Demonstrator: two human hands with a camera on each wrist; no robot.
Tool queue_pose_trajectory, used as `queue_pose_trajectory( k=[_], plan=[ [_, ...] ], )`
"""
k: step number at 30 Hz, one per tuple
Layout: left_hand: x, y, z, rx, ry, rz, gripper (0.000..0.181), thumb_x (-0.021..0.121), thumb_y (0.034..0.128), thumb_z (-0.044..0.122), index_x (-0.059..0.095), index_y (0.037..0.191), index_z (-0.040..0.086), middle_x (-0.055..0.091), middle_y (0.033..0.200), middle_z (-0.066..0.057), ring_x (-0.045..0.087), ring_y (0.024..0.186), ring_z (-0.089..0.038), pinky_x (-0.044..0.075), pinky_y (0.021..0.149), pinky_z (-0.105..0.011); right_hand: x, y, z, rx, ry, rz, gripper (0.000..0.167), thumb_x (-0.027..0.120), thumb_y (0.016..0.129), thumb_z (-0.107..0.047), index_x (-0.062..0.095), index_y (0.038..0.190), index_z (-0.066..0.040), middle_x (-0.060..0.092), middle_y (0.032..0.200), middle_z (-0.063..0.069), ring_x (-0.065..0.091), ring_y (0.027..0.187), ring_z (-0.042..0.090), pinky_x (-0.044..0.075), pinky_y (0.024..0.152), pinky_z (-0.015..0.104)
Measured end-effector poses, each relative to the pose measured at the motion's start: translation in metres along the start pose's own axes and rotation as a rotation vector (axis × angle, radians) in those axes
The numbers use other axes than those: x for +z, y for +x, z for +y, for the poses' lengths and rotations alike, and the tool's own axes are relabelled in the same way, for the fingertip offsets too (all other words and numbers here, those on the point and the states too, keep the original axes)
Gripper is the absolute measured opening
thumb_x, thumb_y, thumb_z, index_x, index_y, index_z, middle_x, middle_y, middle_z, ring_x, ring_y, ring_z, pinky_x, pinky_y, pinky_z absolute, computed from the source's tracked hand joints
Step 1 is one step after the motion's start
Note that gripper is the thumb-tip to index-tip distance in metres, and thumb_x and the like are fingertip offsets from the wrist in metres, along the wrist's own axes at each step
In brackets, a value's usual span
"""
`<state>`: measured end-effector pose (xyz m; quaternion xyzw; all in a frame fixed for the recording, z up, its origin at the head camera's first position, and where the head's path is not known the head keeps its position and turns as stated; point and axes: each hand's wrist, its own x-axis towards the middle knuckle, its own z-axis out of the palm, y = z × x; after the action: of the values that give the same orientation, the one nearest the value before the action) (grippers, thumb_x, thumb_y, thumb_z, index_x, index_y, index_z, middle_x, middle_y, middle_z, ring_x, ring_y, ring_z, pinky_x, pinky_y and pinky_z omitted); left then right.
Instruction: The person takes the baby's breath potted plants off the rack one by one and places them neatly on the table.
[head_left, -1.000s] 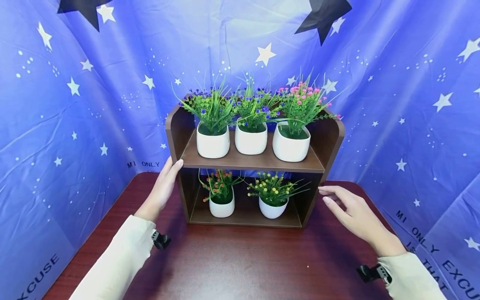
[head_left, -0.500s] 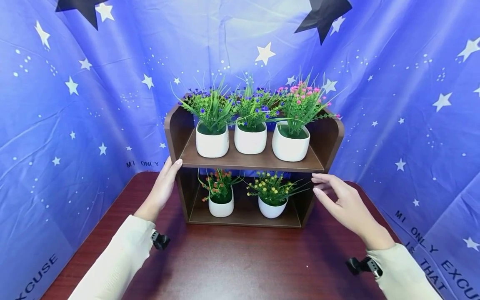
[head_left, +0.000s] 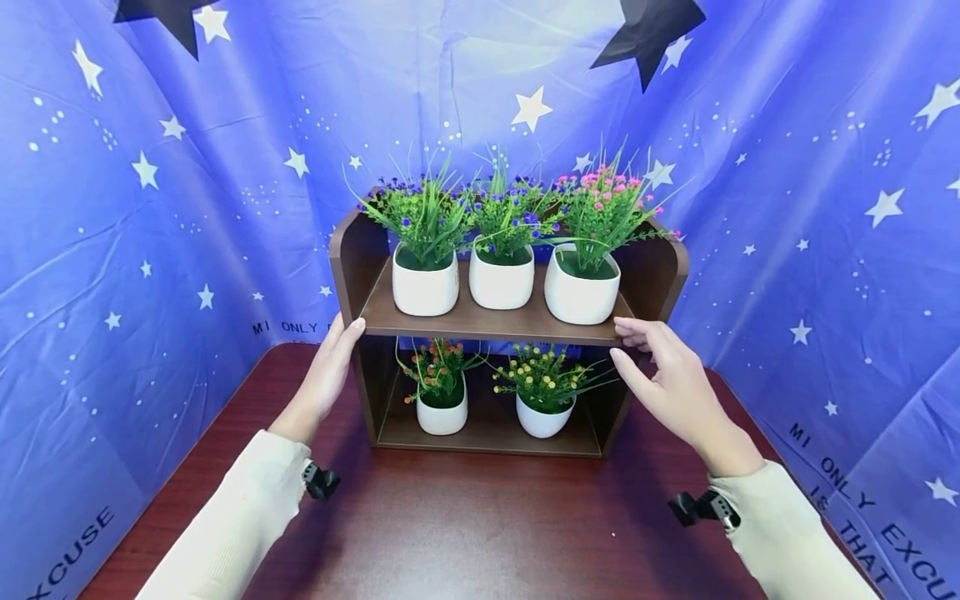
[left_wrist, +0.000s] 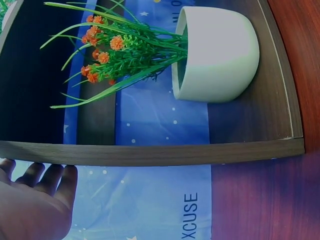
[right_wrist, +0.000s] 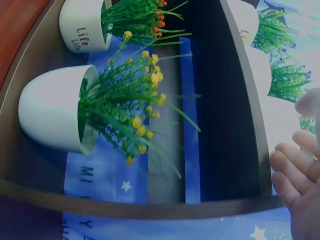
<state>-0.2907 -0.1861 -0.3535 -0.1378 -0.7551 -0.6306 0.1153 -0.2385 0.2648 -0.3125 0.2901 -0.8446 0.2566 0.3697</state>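
Note:
A brown two-tier wooden shelf (head_left: 495,332) holds several white-potted plants. My left hand (head_left: 324,379) rests against its left side, the thumb at the front edge and the fingers on the side panel's outer face. In the left wrist view, the fingertips (left_wrist: 64,175) meet that panel. My right hand (head_left: 671,379) is at the upper board's right front corner, thumb apart from its slightly bent fingers and nothing between them. Nearest to it stands a pink-flowered potted plant (head_left: 583,287). Whether the fingertips touch the shelf I cannot tell.
Two purple-flowered potted plants, one on the left (head_left: 424,283) and one in the middle (head_left: 502,277), share the upper board. Below are an orange-flowered plant (head_left: 442,410) and a yellow-flowered plant (head_left: 545,415). The shelf stands on a dark red table (head_left: 450,525), with starry blue cloth (head_left: 225,150) around it.
My right hand has moved up and left, from beside the lower right side panel to the upper board's right front corner. The left hand, shelf and plants stay put.

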Motion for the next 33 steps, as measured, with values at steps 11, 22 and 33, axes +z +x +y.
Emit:
queue_pose_trajectory(
  k=[11, 22, 33],
  plan=[
    [0.0, -0.001, 0.0, -0.011, 0.024, 0.005, 0.062, 0.039, 0.1072, 0.044, 0.02, 0.162, 0.02, 0.021, 0.163, -0.003, 0.016, 0.148, -0.017, 0.011, 0.119, -0.043, 0.009, 0.017, -0.011, 0.146, 0.065, -0.05, 0.069, 0.07, 0.094, -0.011, 0.035, 0.152, 0.003, 0.044, 0.144, 0.022, 0.051, 0.125, 0.038, 0.044, 0.102, 0.05],
    [0.0, 0.002, -0.003, -0.024, 0.035, 0.011, 0.062, 0.039, 0.1075, 0.043, 0.019, 0.162, 0.021, 0.02, 0.164, -0.002, 0.015, 0.148, -0.016, 0.011, 0.119, -0.042, 0.014, 0.04, -0.013, 0.355, 0.137, -0.168, 0.095, 0.064, 0.098, -0.04, 0.002, 0.16, -0.003, 0.013, 0.163, 0.021, 0.032, 0.144, 0.036, 0.034, 0.11, 0.055],
    [0.004, -0.012, 0.028, -0.052, 0.039, 0.004, 0.063, 0.038, 0.1079, 0.038, 0.018, 0.161, 0.012, 0.02, 0.164, -0.009, 0.015, 0.149, -0.022, 0.011, 0.119, -0.045, 0.019, 0.065, -0.015, 0.525, 0.163, -0.16, 0.114, 0.068, 0.09, -0.057, -0.004, 0.16, -0.003, 0.016, 0.162, 0.024, 0.028, 0.145, 0.036, 0.033, 0.11, 0.056]
  ],
)
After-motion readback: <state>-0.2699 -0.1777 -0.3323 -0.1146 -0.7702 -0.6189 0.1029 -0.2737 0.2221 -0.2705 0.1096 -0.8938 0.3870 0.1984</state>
